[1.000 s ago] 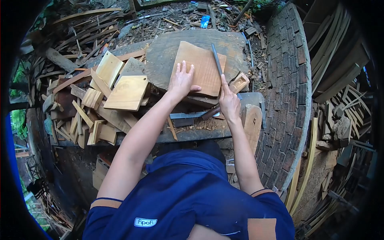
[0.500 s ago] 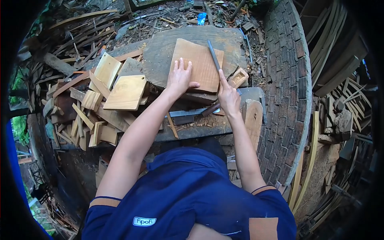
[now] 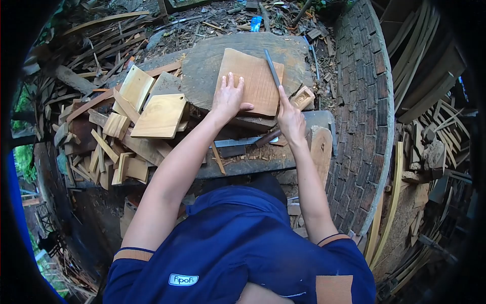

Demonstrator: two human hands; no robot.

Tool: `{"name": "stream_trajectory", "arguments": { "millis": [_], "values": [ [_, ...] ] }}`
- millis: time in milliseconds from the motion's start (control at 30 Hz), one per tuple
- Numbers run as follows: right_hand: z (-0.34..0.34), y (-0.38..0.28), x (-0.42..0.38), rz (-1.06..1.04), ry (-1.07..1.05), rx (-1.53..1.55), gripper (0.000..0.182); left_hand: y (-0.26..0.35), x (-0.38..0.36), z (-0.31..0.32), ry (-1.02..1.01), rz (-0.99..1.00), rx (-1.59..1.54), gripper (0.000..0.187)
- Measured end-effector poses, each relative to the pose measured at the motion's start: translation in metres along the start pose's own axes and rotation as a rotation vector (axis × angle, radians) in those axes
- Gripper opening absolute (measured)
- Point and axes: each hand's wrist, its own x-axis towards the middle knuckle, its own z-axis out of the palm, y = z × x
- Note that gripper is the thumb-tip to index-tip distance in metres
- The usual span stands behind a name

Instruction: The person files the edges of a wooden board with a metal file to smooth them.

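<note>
A reddish-brown wooden board (image 3: 251,71) lies on a thick slab of wood (image 3: 200,73). My left hand (image 3: 229,99) rests flat on the board's left side, its fingers stretched out and the thumb apart. In my right hand (image 3: 291,119) is a narrow grey metal file (image 3: 272,67), the index finger laid along it. The file slants over the board's right edge, its far tip pointing away from me. Its handle end is hidden in the palm. A small hollowed wooden block (image 3: 302,98) sits just right of the board.
Below the slab, a saw blade (image 3: 243,142) and a dark tool (image 3: 267,138) lie on the bench (image 3: 248,166). Light boards with holes (image 3: 159,117) and offcuts (image 3: 132,169) pile up at left. A brick wall (image 3: 357,121) stands at right.
My right hand and the file have shifted very slightly to the right. My left hand stays in place on the board.
</note>
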Motion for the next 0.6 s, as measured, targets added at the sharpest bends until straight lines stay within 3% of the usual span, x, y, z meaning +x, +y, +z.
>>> {"name": "stream_trajectory", "arguments": {
  "millis": [233,400,467,600],
  "values": [
    [0.009,0.015,0.066,-0.003,0.102,0.024,0.044,0.002,0.003,-0.003,-0.004,0.005,0.005,0.094],
    [-0.007,0.013,-0.023,0.096,-0.064,0.064,0.046,0.000,-0.002,0.001,-0.015,-0.020,-0.023,0.094],
    [0.004,0.020,-0.038,-0.073,0.118,0.199,0.052,0.001,-0.001,0.000,-0.004,-0.013,-0.026,0.094],
    [0.000,0.009,-0.024,-0.060,0.087,0.178,0.049,0.003,0.001,-0.005,-0.021,-0.015,0.003,0.095]
  ]
}}
